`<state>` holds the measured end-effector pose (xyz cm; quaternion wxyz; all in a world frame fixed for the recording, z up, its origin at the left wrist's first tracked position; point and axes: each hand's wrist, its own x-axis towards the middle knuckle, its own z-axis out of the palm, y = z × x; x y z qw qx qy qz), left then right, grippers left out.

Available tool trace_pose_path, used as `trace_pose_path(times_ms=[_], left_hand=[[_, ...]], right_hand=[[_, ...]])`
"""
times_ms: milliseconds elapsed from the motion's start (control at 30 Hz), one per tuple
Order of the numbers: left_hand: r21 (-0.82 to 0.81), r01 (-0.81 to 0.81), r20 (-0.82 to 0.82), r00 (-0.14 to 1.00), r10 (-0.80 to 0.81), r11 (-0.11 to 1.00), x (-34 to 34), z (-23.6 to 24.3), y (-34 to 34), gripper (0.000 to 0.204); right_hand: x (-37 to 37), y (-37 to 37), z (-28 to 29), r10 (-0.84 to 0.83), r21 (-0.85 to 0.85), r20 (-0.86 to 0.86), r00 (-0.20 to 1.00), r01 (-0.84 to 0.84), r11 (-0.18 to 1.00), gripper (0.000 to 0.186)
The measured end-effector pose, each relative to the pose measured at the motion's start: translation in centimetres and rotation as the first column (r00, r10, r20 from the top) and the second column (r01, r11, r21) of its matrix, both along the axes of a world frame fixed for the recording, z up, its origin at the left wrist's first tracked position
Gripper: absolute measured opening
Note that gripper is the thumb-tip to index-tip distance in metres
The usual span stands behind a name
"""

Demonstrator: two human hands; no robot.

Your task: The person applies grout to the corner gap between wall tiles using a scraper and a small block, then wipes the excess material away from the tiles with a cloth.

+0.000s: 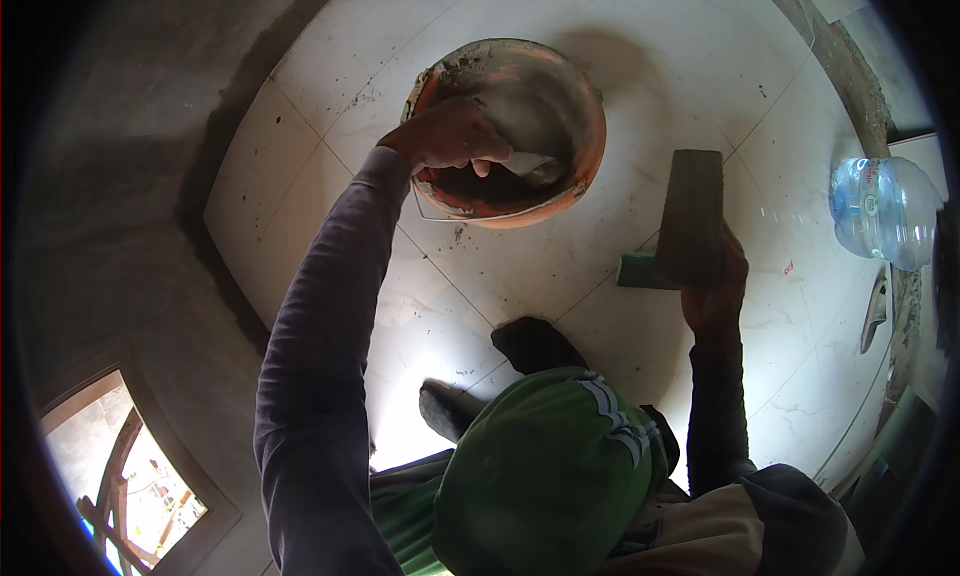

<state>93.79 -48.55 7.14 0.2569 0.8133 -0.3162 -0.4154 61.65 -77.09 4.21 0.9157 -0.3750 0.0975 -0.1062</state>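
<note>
Over the left side of the orange bucket [594,136], the person's left hand [450,136] reaches past the rim, fingers closed around a pale-bladed tool [530,163]. Handle hidden in the fist. Blade points right, against the grey mix [545,111], inside the rim on all sides. Bucket stands on the tile floor [480,266], top centre of view; rim crusted with mix, thin wire handle [440,219] hanging at the near-left edge.

Right hand [722,281] grasps a dark rectangular board [692,211] at its near end, right long edge. Exact grip under the board not visible. Green piece [635,270] juts out left from under that end; can't tell if it's attached.

Clearances: bare tile between bucket and board, no contact. More open tile from board to the clear plastic bottle [880,213], which sits near the right floor edge; small grey object [875,311] just nearer than the bottle. Left of bucket, speckled tile runs to the rough dark strip at the foot of the grey wall [130,206]. Near side is tighter: two dark-covered feet [540,344] and green striped fabric [550,466] below the bucket, tile gap between.
</note>
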Motion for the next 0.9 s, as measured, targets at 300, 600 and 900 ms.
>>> trace_pose_path(times_ms=[300,600,900], left_hand=[[-0.159,-0.472,-0.288,0.862,0.417,0.867,-2.1,4.0,3.2,0.038],[-0.592,-0.630,-0.362,0.765,0.532,0.503,-12.5,2.6,4.1,0.015],[-0.569,-0.445,0.144,0.774,0.616,0.692,-12.7,1.1,6.3,0.022]], right_hand=[[2.3,6.4,-1.1,-0.159,-0.665,0.066,0.985,0.162,0.729,0.039],[10.0,12.7,0.0,0.130,0.542,0.117,0.985,-0.173,0.822,0.046],[9.6,10.9,-0.9,0.143,0.554,0.188,0.972,-0.225,0.802,0.049]])
